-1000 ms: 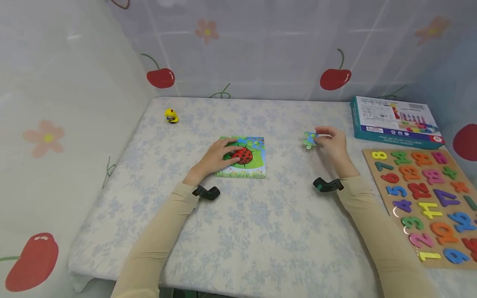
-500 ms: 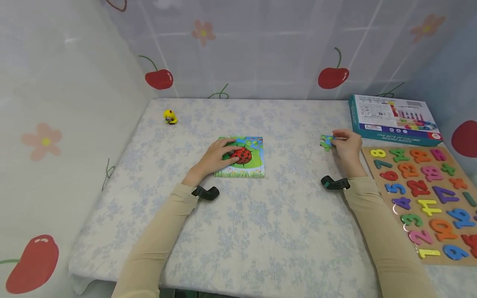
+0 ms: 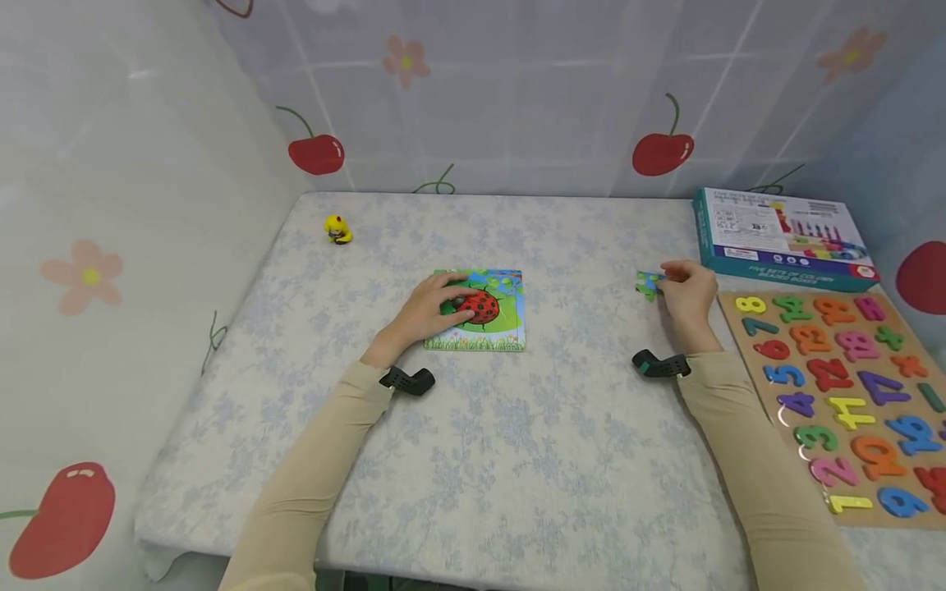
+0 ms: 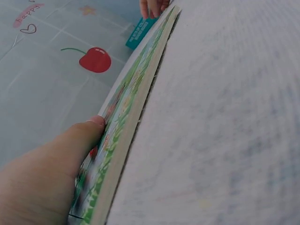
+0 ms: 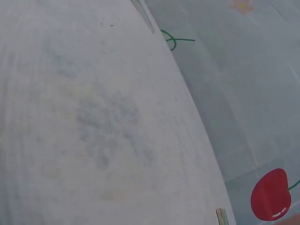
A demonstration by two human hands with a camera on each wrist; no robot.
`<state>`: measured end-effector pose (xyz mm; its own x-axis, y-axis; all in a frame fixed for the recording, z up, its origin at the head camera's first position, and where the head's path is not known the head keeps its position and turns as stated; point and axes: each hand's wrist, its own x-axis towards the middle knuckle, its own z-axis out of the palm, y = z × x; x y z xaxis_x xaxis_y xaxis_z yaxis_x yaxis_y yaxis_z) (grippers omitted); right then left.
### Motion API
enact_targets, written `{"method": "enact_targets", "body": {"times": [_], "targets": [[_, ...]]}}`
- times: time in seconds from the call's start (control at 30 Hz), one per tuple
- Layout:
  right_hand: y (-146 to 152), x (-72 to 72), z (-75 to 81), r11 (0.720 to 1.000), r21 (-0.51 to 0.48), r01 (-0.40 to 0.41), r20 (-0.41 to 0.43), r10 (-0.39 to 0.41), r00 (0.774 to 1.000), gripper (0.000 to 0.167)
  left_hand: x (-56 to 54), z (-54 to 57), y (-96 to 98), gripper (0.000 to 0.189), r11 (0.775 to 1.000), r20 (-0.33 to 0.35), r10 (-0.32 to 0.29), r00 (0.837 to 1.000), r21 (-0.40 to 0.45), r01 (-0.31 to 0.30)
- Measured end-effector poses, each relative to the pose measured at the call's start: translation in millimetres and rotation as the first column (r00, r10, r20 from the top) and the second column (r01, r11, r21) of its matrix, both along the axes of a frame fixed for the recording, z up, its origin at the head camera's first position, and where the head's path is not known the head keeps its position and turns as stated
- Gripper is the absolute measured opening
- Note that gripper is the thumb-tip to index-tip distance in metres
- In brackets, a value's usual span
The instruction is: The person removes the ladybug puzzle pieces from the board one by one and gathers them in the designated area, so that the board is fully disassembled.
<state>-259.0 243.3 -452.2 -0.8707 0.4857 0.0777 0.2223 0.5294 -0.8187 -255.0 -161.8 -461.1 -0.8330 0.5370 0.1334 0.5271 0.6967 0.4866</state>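
Ladybug puzzle looked mostly filled, partly hidden under the spread left grip, but one jigsaw piece sat unplaced, pinched in the right grip well right of the puzzle, so at least that remained.

This looks like a play corner: cherry-print sheets hang around a cloth-covered table with a number board and ladybug puzzle.
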Motion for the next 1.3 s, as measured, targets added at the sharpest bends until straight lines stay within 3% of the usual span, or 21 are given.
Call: {"method": "enact_targets", "body": {"times": [0.13,0.27,0.33,0.5,0.67,0.83,0.93,1.03,1.17,1.3], "targets": [[-12.4,1.7,10.5,0.999,-0.035,-0.015,0.007,0.015,1.000,0.026,1.1,2.5,0.1,0.048,0.998,-0.037,0.056,0.998,0.010,-0.055],[-35.4,9.7,22.5,0.981,-0.071,-0.179,-0.001,0.180,0.984,0.027,1.5,2.9,-0.2,0.051,0.994,-0.048,0.106,0.993,0.013,-0.105],[-50.4,12.9,24.3,0.950,-0.085,-0.300,-0.010,0.300,0.954,0.027,1.5,2.9,-0.6,0.051,0.991,-0.043,0.128,0.991,0.030,-0.127],[-95.8,13.0,23.7,0.838,-0.101,-0.536,-0.020,0.537,0.844,0.028,2.4,4.3,-1.9,0.057,0.984,-0.050,0.172,0.984,0.049,-0.170],[-139.5,9.4,28.3,0.765,-0.109,-0.634,-0.032,0.635,0.772,0.028,3.0,4.4,-2.0,0.067,0.982,-0.048,0.186,0.981,0.022,-0.185],[-170.5,4.2,25.9,0.717,-0.115,-0.688,-0.032,0.689,0.724,0.032,2.3,3.7,-2.2,0.069,0.974,-0.050,0.227,0.973,0.004,-0.227],[-182.1,0.5,19.6,0.703,-0.102,-0.704,-0.027,0.705,0.709,0.035,1.9,3.1,-3.0,0.069,0.962,-0.050,0.273,0.961,-0.010,-0.274],[-188.0,-1.3,12.9,0.707,-0.086,-0.702,-0.027,0.702,0.711,0.037,1.9,2.6,-3.0,0.070,0.953,-0.033,0.301,0.953,-0.018,-0.302],[-189.9,-1.5,6.2,0.715,-0.054,-0.697,-0.046,0.696,0.717,0.037,2.8,3.0,-2.7,0.070,0.950,-0.018,0.311,0.950,-0.028,-0.312],[-191.2,-2.8,0.6,0.709,-0.024,-0.705,-0.070,0.702,0.708,0.034,3.2,3.9,-3.7,0.071,0.947,-0.019,0.317,0.948,-0.040,-0.317]]}}
